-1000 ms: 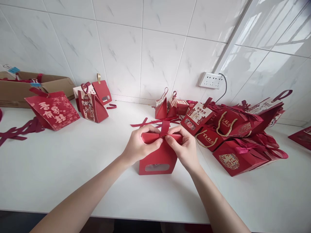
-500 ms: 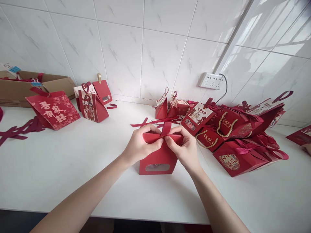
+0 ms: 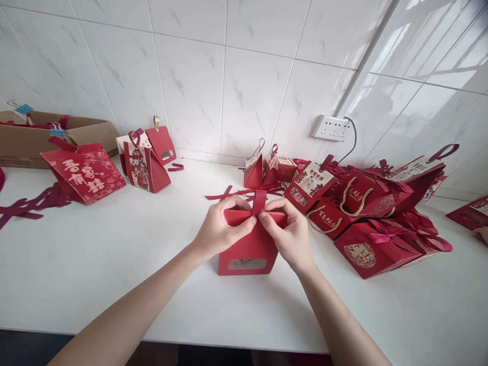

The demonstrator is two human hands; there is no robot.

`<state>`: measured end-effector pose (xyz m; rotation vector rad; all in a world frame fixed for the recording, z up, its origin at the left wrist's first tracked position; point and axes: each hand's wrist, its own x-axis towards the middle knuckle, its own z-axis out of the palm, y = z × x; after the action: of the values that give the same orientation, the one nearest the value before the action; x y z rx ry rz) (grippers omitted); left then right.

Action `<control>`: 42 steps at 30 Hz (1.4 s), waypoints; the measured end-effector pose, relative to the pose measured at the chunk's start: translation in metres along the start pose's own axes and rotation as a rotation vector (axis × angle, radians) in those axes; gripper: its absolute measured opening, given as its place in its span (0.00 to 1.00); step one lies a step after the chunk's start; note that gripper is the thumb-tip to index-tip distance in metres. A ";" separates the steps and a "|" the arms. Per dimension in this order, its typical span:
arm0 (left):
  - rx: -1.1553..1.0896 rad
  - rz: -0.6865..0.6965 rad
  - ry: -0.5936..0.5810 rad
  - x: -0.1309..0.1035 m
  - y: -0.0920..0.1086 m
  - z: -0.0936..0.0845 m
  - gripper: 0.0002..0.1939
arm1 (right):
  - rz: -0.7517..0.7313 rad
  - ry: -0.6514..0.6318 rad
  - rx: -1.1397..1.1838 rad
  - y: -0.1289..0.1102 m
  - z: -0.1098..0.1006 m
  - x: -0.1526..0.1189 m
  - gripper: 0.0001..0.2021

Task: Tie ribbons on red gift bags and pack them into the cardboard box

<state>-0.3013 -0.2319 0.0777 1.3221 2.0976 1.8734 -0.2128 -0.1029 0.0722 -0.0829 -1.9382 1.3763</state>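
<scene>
A red gift box (image 3: 249,249) with a clear oval window near its base stands upright on the white table in front of me. From the middle of its top edge rises a dark red ribbon loop (image 3: 260,202). My left hand (image 3: 224,226) grips the top edge left of the ribbon, thumb in front and fingers behind. On the other side of the ribbon, my right hand (image 3: 288,229) pinches the same edge in the same way. Both thumb tips sit close to the ribbon's base. The fingertips behind the box are hidden.
A pile of red gift boxes (image 3: 381,244) fills the right side. Loose ribbons (image 3: 229,193) lie behind my hands. Left stand a lettered red box (image 3: 86,173), a patterned box (image 3: 143,170) and a cardboard box (image 3: 23,145). Another person's hand (image 3: 482,234) shows at the right edge.
My hands and the box stay almost still. At the right edge, the red box near the other person's hand has shifted slightly left.
</scene>
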 end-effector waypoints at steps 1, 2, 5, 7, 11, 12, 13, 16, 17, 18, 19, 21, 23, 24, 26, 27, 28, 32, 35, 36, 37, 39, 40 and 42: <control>-0.003 0.003 0.002 0.000 -0.001 0.000 0.06 | 0.004 -0.007 0.006 0.000 0.000 0.000 0.05; -0.004 0.003 0.006 -0.001 -0.001 0.000 0.06 | 0.007 -0.014 0.014 -0.001 -0.001 0.000 0.05; 0.010 -0.004 0.017 -0.001 -0.003 0.000 0.06 | 0.019 -0.041 0.045 -0.002 -0.002 0.001 0.05; 0.016 -0.013 0.019 -0.001 -0.003 0.000 0.06 | 0.027 -0.060 0.066 -0.001 -0.003 0.001 0.05; -0.007 -0.041 0.006 0.000 -0.003 -0.001 0.07 | 0.021 -0.087 0.091 0.001 -0.004 0.002 0.04; -0.012 -0.043 -0.002 0.000 -0.002 -0.001 0.07 | 0.019 -0.092 0.094 0.002 -0.005 0.002 0.04; -0.012 -0.042 -0.008 0.000 -0.002 -0.001 0.07 | 0.016 -0.097 0.096 0.002 -0.005 0.003 0.04; 0.003 -0.022 -0.002 0.000 -0.002 -0.002 0.07 | 0.003 -0.112 0.101 0.002 -0.006 0.003 0.03; 0.008 -0.019 0.009 -0.001 -0.002 -0.002 0.06 | 0.001 -0.115 0.103 0.002 -0.007 0.003 0.03; 0.012 -0.019 0.018 -0.001 -0.002 -0.002 0.06 | 0.002 -0.115 0.105 0.002 -0.007 0.003 0.02; 0.014 -0.020 0.024 -0.001 -0.002 -0.001 0.06 | 0.006 -0.114 0.107 0.002 -0.006 0.003 0.02; 0.022 -0.023 0.035 -0.001 -0.002 0.000 0.05 | 0.027 -0.111 0.109 0.002 -0.006 0.003 0.02; 0.029 -0.019 0.045 -0.002 -0.003 0.001 0.05 | 0.049 -0.106 0.107 0.002 -0.005 0.003 0.02; 0.030 -0.016 0.051 -0.002 -0.003 0.001 0.05 | 0.056 -0.100 0.105 0.001 -0.005 0.003 0.02; 0.030 -0.009 0.061 -0.003 -0.003 0.001 0.05 | 0.063 -0.089 0.097 0.001 -0.004 0.003 0.02; 0.029 -0.005 0.063 -0.003 -0.003 0.001 0.05 | 0.061 -0.083 0.092 0.001 -0.004 0.003 0.02; 0.028 -0.003 0.065 -0.003 -0.003 0.001 0.05 | 0.055 -0.080 0.087 0.000 -0.005 0.004 0.01; 0.019 -0.012 0.069 -0.003 -0.003 0.001 0.05 | 0.034 -0.095 0.082 -0.001 -0.005 0.004 0.02; 0.020 -0.014 0.079 -0.003 -0.002 0.002 0.05 | 0.045 -0.087 0.061 -0.002 -0.005 0.003 0.04; 0.022 -0.011 0.082 -0.003 -0.001 0.002 0.04 | 0.048 -0.079 0.049 -0.002 -0.004 0.003 0.04; 0.023 -0.008 0.082 -0.002 -0.001 0.002 0.04 | 0.048 -0.070 0.040 -0.002 -0.004 0.002 0.04; 0.025 -0.006 0.078 -0.002 -0.001 0.002 0.04 | 0.044 -0.062 0.029 -0.002 -0.003 0.003 0.03; 0.024 -0.007 0.074 -0.002 -0.001 0.001 0.05 | 0.040 -0.061 0.030 -0.001 -0.003 0.003 0.03; 0.023 -0.009 0.065 -0.002 -0.001 0.001 0.05 | 0.032 -0.066 0.039 -0.001 -0.003 0.004 0.02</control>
<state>-0.3002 -0.2324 0.0754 1.2701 2.1583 1.9205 -0.2134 -0.0989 0.0753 -0.0508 -1.9705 1.4544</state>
